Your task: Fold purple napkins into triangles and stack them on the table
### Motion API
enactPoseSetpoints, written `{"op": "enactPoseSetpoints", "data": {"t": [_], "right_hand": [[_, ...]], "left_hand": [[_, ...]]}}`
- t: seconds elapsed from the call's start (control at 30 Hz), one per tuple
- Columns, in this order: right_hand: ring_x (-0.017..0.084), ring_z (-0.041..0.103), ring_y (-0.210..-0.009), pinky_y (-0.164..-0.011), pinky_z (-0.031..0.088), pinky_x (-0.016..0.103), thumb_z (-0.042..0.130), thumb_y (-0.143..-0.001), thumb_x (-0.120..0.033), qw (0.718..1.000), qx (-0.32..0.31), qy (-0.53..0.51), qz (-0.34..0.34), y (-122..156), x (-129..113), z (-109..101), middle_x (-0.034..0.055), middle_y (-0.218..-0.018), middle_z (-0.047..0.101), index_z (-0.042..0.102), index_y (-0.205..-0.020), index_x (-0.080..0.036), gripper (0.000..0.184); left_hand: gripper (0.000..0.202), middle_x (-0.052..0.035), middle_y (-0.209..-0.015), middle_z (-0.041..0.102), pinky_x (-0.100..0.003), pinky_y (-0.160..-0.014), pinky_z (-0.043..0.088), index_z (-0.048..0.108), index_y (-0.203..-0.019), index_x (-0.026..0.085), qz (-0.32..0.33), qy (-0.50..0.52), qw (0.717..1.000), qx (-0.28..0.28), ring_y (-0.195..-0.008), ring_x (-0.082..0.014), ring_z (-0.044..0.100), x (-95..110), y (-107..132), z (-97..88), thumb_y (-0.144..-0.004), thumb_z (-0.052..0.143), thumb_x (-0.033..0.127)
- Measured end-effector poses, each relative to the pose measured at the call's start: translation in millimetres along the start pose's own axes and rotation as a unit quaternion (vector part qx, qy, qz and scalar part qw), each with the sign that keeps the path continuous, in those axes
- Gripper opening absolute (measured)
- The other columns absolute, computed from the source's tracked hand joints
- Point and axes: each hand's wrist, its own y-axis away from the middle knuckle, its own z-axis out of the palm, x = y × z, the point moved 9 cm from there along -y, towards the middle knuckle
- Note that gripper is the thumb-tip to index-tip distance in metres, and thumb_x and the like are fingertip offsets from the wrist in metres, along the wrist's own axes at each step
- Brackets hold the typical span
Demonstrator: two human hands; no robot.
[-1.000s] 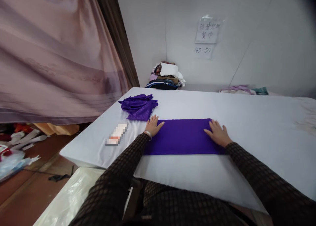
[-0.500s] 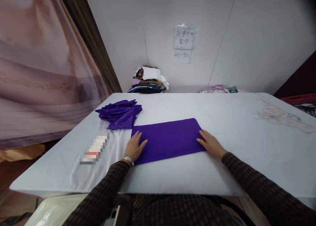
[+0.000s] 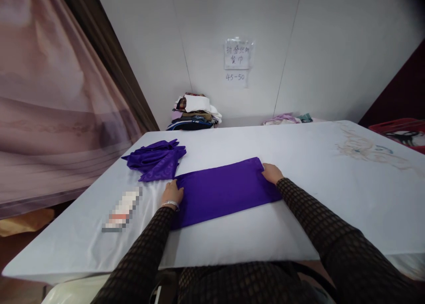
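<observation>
A folded purple cloth point(image 3: 222, 191) lies flat as a long rectangle on the white-covered table point(image 3: 299, 149) in front of me. My left hand point(image 3: 171, 192) is at the cloth's left end, fingers curled onto its edge. My right hand point(image 3: 272, 173) is at the far right corner, fingers closed on that corner. Both arms wear dark checked sleeves, and a bracelet shows on the left wrist. A pile of folded purple cloths point(image 3: 156, 159) sits just beyond my left hand.
A small pixelated flat object point(image 3: 122, 209) lies on the table left of my left hand. A stack of folded clothes point(image 3: 194, 112) and loose fabric point(image 3: 288, 118) sit by the wall under a paper sign point(image 3: 237, 55). A curtain point(image 3: 49, 96) hangs at left, a red basket point(image 3: 398, 131) at right.
Both hands went from lying flat on the cloth to gripping its ends; the right hand moved to the far right corner. My view swung right and the cloth now lies slightly angled.
</observation>
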Motion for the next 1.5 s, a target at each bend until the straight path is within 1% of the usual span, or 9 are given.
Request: {"op": "enactPoseSetpoints", "data": {"t": [0.23,0.43,0.5,0.6,0.7,0.8,1.1,1.37,1.5], "right_hand": [[0.024,0.060,-0.106,-0.086,0.042,0.028,0.046,-0.080,-0.010,0.999,0.014,0.013,0.031,5,54,-12,0.0166,-0.112,0.066,0.053,-0.125,-0.006,0.046],[0.026,0.062,-0.099,-0.083,0.044,0.032,0.047,-0.079,-0.010,0.999,0.027,0.038,0.022,16,74,-17,0.0188,-0.107,0.066,0.045,-0.131,-0.005,0.052],[0.029,0.059,-0.104,-0.085,0.044,0.036,0.049,-0.080,-0.015,0.997,0.064,0.045,-0.017,20,54,-22,0.0207,-0.114,0.062,0.042,-0.133,-0.006,0.054],[0.030,0.048,-0.121,-0.098,0.038,0.042,0.049,-0.084,-0.026,0.983,0.094,-0.007,-0.157,35,-14,-18,0.0211,-0.130,0.052,0.043,-0.134,-0.008,0.054],[0.029,0.032,-0.134,-0.107,0.029,0.046,0.044,-0.088,-0.041,0.956,0.044,-0.057,-0.283,62,-87,9,0.0166,-0.143,0.040,0.043,-0.137,-0.014,0.056],[0.029,0.023,-0.138,-0.109,0.020,0.053,0.036,-0.090,-0.053,0.944,0.001,-0.049,-0.325,85,-123,37,0.0133,-0.149,0.032,0.038,-0.141,-0.020,0.061],[0.027,0.020,-0.140,-0.111,0.015,0.052,0.028,-0.091,-0.060,0.944,0.006,-0.020,-0.329,94,-120,47,0.0116,-0.149,0.031,0.036,-0.142,-0.019,0.066],[0.025,0.021,-0.139,-0.111,0.016,0.051,0.029,-0.092,-0.058,0.944,0.011,-0.018,-0.331,96,-122,46,0.0113,-0.149,0.031,0.036,-0.142,-0.021,0.063],[0.026,0.021,-0.139,-0.111,0.016,0.051,0.030,-0.092,-0.058,0.944,0.003,-0.018,-0.330,94,-119,45,0.0111,-0.150,0.030,0.035,-0.143,-0.022,0.063]], "left_hand": [[0.047,-0.0141,-0.122,0.055,-0.029,-0.096,0.044,0.051,-0.126,0.012,0.081,0.043,0.996,0.006,-0.107,-0.0214,0.058,64,8,9.3,-0.079,0.056,0.019],[0.046,-0.0128,-0.127,0.052,-0.035,-0.094,0.047,0.052,-0.125,0.017,0.053,0.016,0.998,0.026,-0.112,-0.0252,0.056,38,12,-1.4,-0.080,0.057,0.023],[0.044,-0.0135,-0.128,0.052,-0.036,-0.097,0.044,0.053,-0.124,0.016,0.063,0.012,0.997,0.047,-0.117,-0.0255,0.052,35,16,-7.0,-0.081,0.057,0.023],[0.042,-0.0142,-0.133,0.051,-0.035,-0.104,0.038,0.053,-0.124,0.014,0.147,0.020,0.988,0.044,-0.124,-0.0237,0.046,64,29,-2.4,-0.085,0.053,0.029],[0.050,-0.0131,-0.144,0.040,-0.041,-0.110,0.029,0.047,-0.131,0.015,0.255,0.004,0.967,-0.009,-0.133,-0.0242,0.035,107,50,18.5,-0.089,0.047,0.041],[0.064,-0.0111,-0.150,0.030,-0.051,-0.113,0.016,0.040,-0.138,0.017,0.280,-0.023,0.958,-0.048,-0.139,-0.0275,0.022,121,61,37.0,-0.088,0.039,0.057],[0.068,-0.0098,-0.153,0.022,-0.050,-0.112,0.014,0.031,-0.143,0.019,0.224,0.012,0.970,-0.098,-0.142,-0.0257,0.015,101,37,35.6,-0.090,0.026,0.061],[0.063,-0.0104,-0.152,0.026,-0.052,-0.112,0.013,0.034,-0.141,0.020,0.101,-0.012,0.992,-0.078,-0.141,-0.0262,0.018,47,-5,21.0,-0.090,0.029,0.057],[0.063,-0.0133,-0.151,0.027,-0.052,-0.111,0.015,0.035,-0.141,0.016,0.124,-0.022,0.991,-0.046,-0.140,-0.0277,0.019,50,19,8.5,-0.091,0.031,0.055]]}}
